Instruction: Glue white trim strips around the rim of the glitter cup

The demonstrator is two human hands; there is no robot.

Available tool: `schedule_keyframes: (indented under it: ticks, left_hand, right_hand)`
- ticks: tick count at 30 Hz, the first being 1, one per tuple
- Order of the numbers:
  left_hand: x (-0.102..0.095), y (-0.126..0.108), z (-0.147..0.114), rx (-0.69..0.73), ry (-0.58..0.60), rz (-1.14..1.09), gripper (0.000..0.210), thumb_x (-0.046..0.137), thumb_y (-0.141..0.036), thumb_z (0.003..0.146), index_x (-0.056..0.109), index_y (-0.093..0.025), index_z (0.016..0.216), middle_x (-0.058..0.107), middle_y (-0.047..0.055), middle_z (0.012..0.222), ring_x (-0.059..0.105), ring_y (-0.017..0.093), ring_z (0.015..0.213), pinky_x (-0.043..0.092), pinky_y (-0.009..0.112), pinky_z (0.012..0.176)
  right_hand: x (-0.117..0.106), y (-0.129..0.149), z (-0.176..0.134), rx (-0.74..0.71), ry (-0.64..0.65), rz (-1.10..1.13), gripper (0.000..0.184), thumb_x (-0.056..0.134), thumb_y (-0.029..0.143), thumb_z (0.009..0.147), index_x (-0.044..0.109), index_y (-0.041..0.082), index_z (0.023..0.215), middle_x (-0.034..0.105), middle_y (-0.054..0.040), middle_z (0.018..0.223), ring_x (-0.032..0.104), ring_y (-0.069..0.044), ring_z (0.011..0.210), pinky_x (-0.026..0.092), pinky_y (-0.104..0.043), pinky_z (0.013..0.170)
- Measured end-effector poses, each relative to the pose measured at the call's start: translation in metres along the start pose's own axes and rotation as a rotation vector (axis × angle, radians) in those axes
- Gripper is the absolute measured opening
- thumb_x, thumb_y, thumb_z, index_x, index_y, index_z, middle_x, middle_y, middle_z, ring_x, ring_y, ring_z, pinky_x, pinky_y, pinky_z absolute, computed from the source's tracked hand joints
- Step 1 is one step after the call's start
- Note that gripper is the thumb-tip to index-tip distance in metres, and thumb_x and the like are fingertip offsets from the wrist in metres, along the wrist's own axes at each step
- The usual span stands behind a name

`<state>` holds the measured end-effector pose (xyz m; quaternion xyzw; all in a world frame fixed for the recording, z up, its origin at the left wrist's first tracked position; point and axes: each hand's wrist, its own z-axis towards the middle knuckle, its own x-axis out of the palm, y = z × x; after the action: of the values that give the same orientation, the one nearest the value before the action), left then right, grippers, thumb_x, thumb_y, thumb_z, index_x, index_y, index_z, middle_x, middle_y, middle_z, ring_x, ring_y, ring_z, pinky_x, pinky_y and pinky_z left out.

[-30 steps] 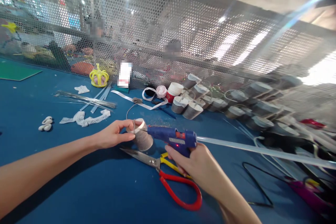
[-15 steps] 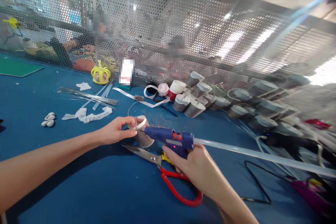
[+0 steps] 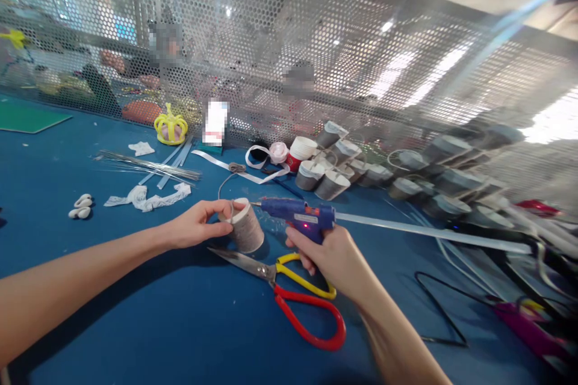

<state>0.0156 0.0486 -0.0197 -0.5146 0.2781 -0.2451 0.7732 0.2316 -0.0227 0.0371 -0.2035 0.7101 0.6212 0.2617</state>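
My left hand (image 3: 205, 224) pinches the rim of a small grey cup (image 3: 248, 233) with a white band at its top, tilted on the blue table. A thin grey cord (image 3: 221, 187) runs from the pinch back to a small bundle (image 3: 236, 167). In my right hand (image 3: 332, 255) is a blue glue gun (image 3: 298, 214) with a red light on, its nozzle just right of the cup's rim. A long clear glue stick (image 3: 419, 230) sticks out of its back. Scissors (image 3: 266, 271) with a red and a yellow handle lie below both hands.
Several similar grey cups (image 3: 332, 185) are piled at the back right. White ribbon (image 3: 217, 160), wires (image 3: 149, 163), lace (image 3: 144, 198) and a yellow crown-shaped piece (image 3: 170, 126) lie at the back left. A perforated metal screen (image 3: 253, 42) stands behind; a black cable (image 3: 440, 304) lies at right.
The glue gun has moved up and slightly right, its nozzle from the front of the cup to beside the rim. The scissors' yellow handle is now uncovered. My left hand keeps its pinch.
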Motion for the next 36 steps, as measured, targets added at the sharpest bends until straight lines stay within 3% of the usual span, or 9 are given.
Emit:
schedule_keyframes:
  ticks: [4,8,13,18,24,26,29,31,36]
  left_hand:
    - [0.001,-0.001,0.000,0.007,0.005,0.059,0.015,0.049,-0.023,0.077,0.042,-0.015,0.067,0.054,0.009,0.110,0.038,0.021,0.116,0.028,0.036,0.094]
    - [0.002,-0.006,-0.001,-0.012,0.002,0.128,0.011,0.048,-0.019,0.076,0.041,-0.016,0.068,0.049,0.011,0.119,0.040,0.020,0.115,0.029,0.036,0.093]
    - [0.004,-0.017,-0.003,0.025,0.012,0.284,0.008,0.046,-0.016,0.074,0.040,-0.016,0.068,0.046,0.010,0.123,0.041,0.018,0.113,0.029,0.034,0.093]
    - [0.006,-0.021,-0.004,0.095,0.022,0.462,0.008,0.044,-0.016,0.075,0.041,-0.017,0.068,0.049,0.009,0.119,0.042,0.017,0.111,0.019,0.038,0.099]
    - [0.008,-0.025,-0.005,0.118,0.046,0.598,0.006,0.044,-0.015,0.074,0.043,-0.017,0.068,0.054,0.007,0.103,0.042,0.018,0.111,0.017,0.041,0.101]
    - [0.009,-0.026,-0.006,0.136,0.053,0.629,0.006,0.044,-0.015,0.074,0.045,-0.017,0.068,0.054,0.007,0.100,0.041,0.019,0.111,0.017,0.041,0.101]
    - [0.009,-0.026,-0.006,0.175,0.054,0.657,0.005,0.044,-0.014,0.073,0.047,-0.017,0.071,0.053,0.008,0.104,0.041,0.020,0.111,0.018,0.042,0.100]
    - [0.010,-0.026,-0.007,0.187,0.053,0.672,0.004,0.044,-0.015,0.073,0.048,-0.017,0.072,0.053,0.008,0.104,0.044,0.020,0.107,0.019,0.042,0.100]
    - [0.010,-0.027,-0.007,0.163,0.049,0.711,0.005,0.045,-0.016,0.073,0.050,-0.017,0.070,0.054,0.007,0.096,0.048,0.019,0.098,0.020,0.041,0.100]
  right_hand:
    - [-0.002,-0.010,0.013,-0.034,0.010,0.120,0.026,0.054,0.039,0.068,0.052,0.015,0.058,0.046,0.0049,0.036,0.041,-0.007,0.033,0.036,-0.021,0.041]
    - [-0.005,-0.026,0.033,-0.005,-0.192,0.211,0.026,0.060,0.038,0.062,0.050,0.015,0.067,0.054,0.0029,0.050,0.048,-0.008,0.042,0.038,-0.021,0.043]
    - [-0.001,-0.041,0.053,0.054,-0.222,-0.043,0.032,0.049,0.044,0.069,0.053,0.013,0.065,0.059,-0.0038,0.057,0.052,-0.010,0.047,0.040,-0.022,0.046]
    - [0.005,-0.044,0.060,0.085,-0.263,-0.238,0.033,0.044,0.046,0.072,0.047,0.018,0.055,0.054,-0.0030,0.044,0.052,-0.014,0.039,0.040,-0.027,0.047]
    - [0.000,-0.036,0.055,0.062,-0.410,-0.512,0.026,0.055,0.038,0.067,0.050,0.017,0.054,0.058,-0.0180,0.073,0.055,-0.034,0.081,0.039,-0.043,0.066]
    - [0.002,-0.024,0.047,-0.034,-0.427,-0.545,0.022,0.053,0.037,0.069,0.055,0.016,0.063,0.057,-0.0168,0.083,0.052,-0.032,0.089,0.038,-0.042,0.072]
    - [0.013,0.005,0.032,-0.413,-0.314,-0.395,0.027,0.044,0.040,0.076,0.059,0.018,0.072,0.056,-0.0098,0.088,0.052,-0.021,0.088,0.040,-0.033,0.075]
    - [0.024,0.024,0.024,-0.542,-0.167,-0.274,0.030,0.040,0.039,0.079,0.061,0.018,0.073,0.054,-0.0087,0.101,0.050,-0.018,0.094,0.040,-0.031,0.079]
    - [0.045,0.046,0.023,-0.472,0.099,-0.279,0.035,0.040,0.035,0.080,0.062,0.016,0.061,0.054,-0.0110,0.106,0.044,-0.021,0.106,0.031,-0.035,0.089]
